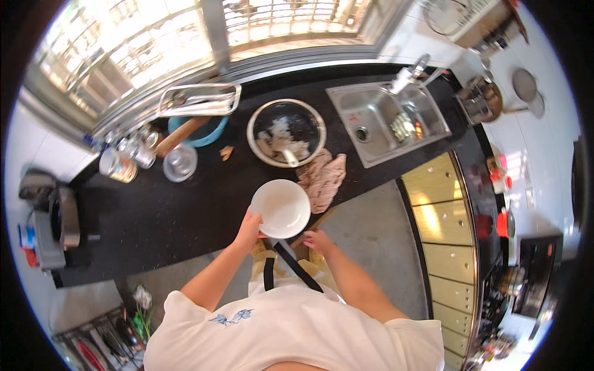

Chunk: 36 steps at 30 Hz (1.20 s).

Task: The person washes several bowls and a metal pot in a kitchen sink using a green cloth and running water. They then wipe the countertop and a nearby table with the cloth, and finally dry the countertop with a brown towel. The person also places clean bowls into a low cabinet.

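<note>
My left hand (249,230) grips the near left rim of a white bowl (281,208), thumb over the edge. The bowl's inside faces up and shows no food, and it is held above the counter's front edge. Lower and to the right, my right hand (318,242) has its fingers curled at a brown wooden-looking edge (322,221); what they hold is unclear. Beyond the bowl stands a round dark pot (296,114) with a pale rim. White rice (281,136) lies in it, with a white rice paddle (289,157). A crumpled pinkish cloth (325,180) touches the pot's right side.
A steel sink (371,157) with a faucet is set into the black counter (142,222) at far right. Left of the pot are a blue basin (213,133), a metal tray (201,112), a wooden rolling pin (179,136), a clear container (180,162) and jars (117,166).
</note>
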Each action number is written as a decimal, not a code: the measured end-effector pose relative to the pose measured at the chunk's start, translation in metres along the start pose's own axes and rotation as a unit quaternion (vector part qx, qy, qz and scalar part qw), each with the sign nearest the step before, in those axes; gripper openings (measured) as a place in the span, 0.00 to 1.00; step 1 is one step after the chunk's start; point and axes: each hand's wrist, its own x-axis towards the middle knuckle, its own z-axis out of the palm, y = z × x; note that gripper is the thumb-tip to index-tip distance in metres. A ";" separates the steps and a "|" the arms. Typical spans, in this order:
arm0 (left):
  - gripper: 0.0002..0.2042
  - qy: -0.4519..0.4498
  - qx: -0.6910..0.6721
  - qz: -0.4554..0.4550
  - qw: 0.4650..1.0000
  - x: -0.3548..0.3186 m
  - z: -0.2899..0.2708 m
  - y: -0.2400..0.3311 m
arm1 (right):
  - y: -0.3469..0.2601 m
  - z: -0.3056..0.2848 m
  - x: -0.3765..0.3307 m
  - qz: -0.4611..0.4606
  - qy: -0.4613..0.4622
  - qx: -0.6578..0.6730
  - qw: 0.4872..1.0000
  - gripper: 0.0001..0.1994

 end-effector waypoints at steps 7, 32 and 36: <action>0.31 -0.020 -0.016 -0.019 0.999 0.042 0.122 -0.018 | -0.043 -0.120 -0.070 0.123 0.116 0.344 0.924 0.18; 0.29 -0.010 -0.090 0.041 0.995 0.303 0.499 0.089 | -0.130 -0.662 0.080 -0.092 0.260 -0.293 0.915 0.26; 0.29 0.030 -0.130 0.065 0.989 0.331 0.536 0.103 | -0.150 -0.748 0.178 -0.065 0.243 -0.435 0.865 0.36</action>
